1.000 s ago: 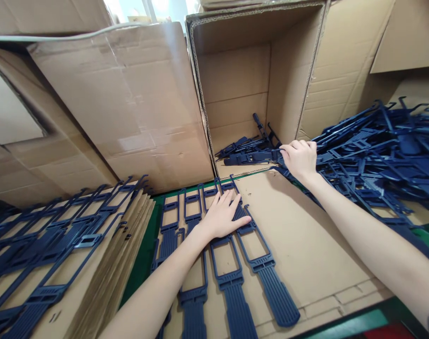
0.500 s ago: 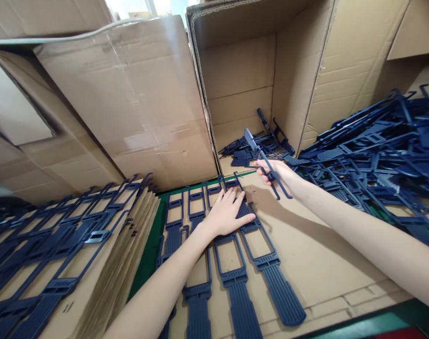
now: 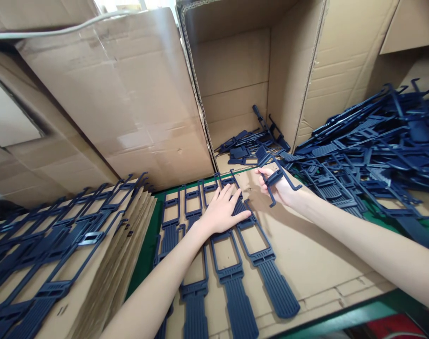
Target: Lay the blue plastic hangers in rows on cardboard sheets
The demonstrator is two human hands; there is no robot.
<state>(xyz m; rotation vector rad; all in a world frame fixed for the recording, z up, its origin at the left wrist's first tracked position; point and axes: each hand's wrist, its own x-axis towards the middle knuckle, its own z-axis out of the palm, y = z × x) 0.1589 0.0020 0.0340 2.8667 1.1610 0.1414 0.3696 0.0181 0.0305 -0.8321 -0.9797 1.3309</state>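
My left hand [image 3: 223,209] lies flat with fingers spread over dark blue plastic frames, which have hooked ends and ribbed paddles. One such frame [image 3: 228,259] sits under and below that hand, and another frame [image 3: 266,263] slants to its right. These pieces lie in rows on a cardboard sheet [image 3: 313,249]. Held above the sheet, farther right, is a loose dark blue hooked frame [image 3: 274,178], its hooks pointing down towards me. My right hand [image 3: 280,188] is closed around it, with the fingertips partly hidden by the piece.
To the right is a tangled heap of similar blue frames [image 3: 377,155]. An open cardboard box [image 3: 235,61] stands behind, with several pieces at its mouth. On the left, stacked cardboard sheets [image 3: 108,263] carry more frames. Green table surface [image 3: 144,254] shows between the stacks.
The frame in my right hand has turned, its hooks now spread wider and its paddle end lower. My left hand stays on the laid-out frames. The whole view has shifted slightly.
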